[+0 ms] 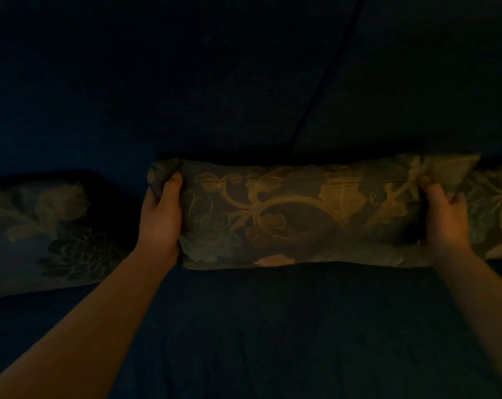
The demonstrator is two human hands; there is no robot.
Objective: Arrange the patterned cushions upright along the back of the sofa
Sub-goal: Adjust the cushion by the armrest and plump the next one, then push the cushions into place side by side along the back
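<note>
Against the back of the dark blue sofa [186, 82], the middle patterned cushion [298, 214] is gripped at both ends, left hand [160, 214] and right hand [442, 217] fingers clamped on it; neighbouring cushions [42, 231] flank it.

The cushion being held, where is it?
Centre of the head view: the held cushion stands against the sofa back, between the left hand and right hand.

There is only one view, from a camera on the person's head. It looks forward and down, from above the front of the sofa seat [272, 326] toward the sofa back [186, 82]. It is close: both forearms enter from the bottom corners, and the seat and back fill the whole dim picture.
</note>
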